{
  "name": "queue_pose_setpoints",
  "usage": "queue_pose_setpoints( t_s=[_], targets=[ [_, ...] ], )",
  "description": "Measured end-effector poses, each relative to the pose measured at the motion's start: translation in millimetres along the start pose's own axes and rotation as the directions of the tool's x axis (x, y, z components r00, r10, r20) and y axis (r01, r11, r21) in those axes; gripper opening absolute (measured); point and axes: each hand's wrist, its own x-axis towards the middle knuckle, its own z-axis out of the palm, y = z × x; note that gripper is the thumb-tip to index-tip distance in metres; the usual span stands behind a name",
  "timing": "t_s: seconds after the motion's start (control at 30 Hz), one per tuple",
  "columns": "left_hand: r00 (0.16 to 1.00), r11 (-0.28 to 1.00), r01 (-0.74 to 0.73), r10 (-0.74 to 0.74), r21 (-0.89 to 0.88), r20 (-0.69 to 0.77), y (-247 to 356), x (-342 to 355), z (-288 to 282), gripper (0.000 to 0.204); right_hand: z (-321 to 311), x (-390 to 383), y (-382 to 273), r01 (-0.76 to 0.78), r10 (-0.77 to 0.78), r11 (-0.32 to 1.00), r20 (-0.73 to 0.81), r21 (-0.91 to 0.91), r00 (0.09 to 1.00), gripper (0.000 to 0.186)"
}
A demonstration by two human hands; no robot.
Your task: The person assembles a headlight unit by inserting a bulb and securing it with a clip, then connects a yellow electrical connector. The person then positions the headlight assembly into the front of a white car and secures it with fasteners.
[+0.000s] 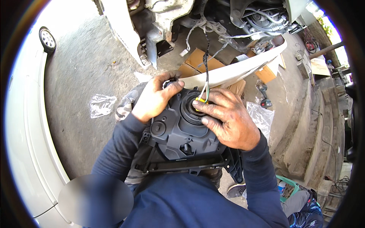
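A black car headlight housing [171, 140] rests against my lap with its back side up. My left hand [155, 97] grips its far left edge, fingers curled over the rim and thumb on top. At the round rubber-ringed opening [188, 108], my right hand [232, 119] pinches a yellow connector [201, 100] between its fingers. From that connector a wiring harness [205, 57] with black wrap and white and green wires runs up to the car's open front. The fingertips partly hide the connector, so how far it sits in the opening cannot be seen.
Beyond the housing stands a car front [163, 19] with its parts exposed. A white bumper [243, 66] and cardboard box [199, 62] lie before it. A cordless power tool [263, 93] and plastic bags [102, 105] are on the ground. Another car [28, 125] is at left, concrete steps [319, 133] at right.
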Motion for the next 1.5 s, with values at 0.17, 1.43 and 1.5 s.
queue_pose_setpoints(
  t_s=[0.17, 1.43, 1.5],
  targets=[
    [0.92, 0.875, -0.315, 0.187, 0.367, 0.343, 30.5, 5.8, -4.4, 0.052, 7.8, -11.7, 1.2, -0.005, 0.003, 0.997, -0.019, -0.074, 1.0, 0.055],
    [0.835, 0.853, -0.1, -0.208, 0.513, 0.509, 53.9, 26.8, -10.5, 0.094, -8.3, 17.9, 30.5, -0.215, 0.224, 0.925, 0.006, 0.314, 0.974, 0.036],
    [0.829, 0.828, -0.122, -0.218, 0.547, 0.515, 54.4, 29.0, -10.7, 0.096, -13.4, 21.2, 25.8, -0.057, 0.067, 0.984, -0.053, 0.169, 0.996, 0.035]
  ],
)
